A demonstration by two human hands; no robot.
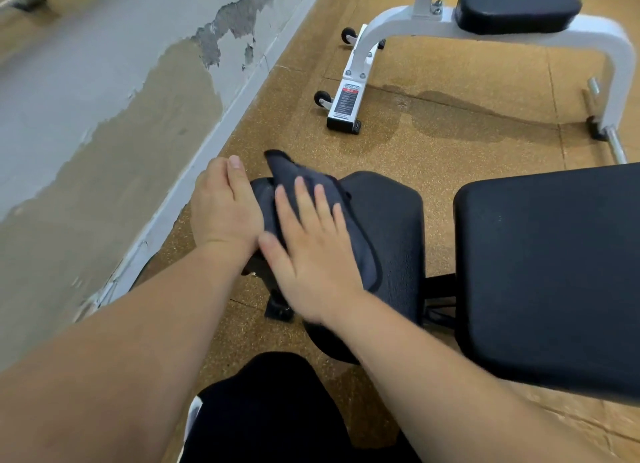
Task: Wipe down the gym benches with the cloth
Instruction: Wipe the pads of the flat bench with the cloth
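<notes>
A dark grey cloth [349, 230] lies over the left part of the black seat pad [391, 220] of the near bench. My right hand [311, 244] presses flat on the cloth with its fingers straight and spread. My left hand [225, 209] rests on the pad's left edge, its fingers curled over the side beside the cloth. The bench's large black back pad [554, 268] lies to the right, across a small gap.
A second bench with a white frame [381, 29], small wheels and a black pad [516, 6] stands further off on the speckled brown floor [450, 130]. A peeling grey wall [104, 91] runs along the left. My dark-clothed leg [273, 414] is at the bottom.
</notes>
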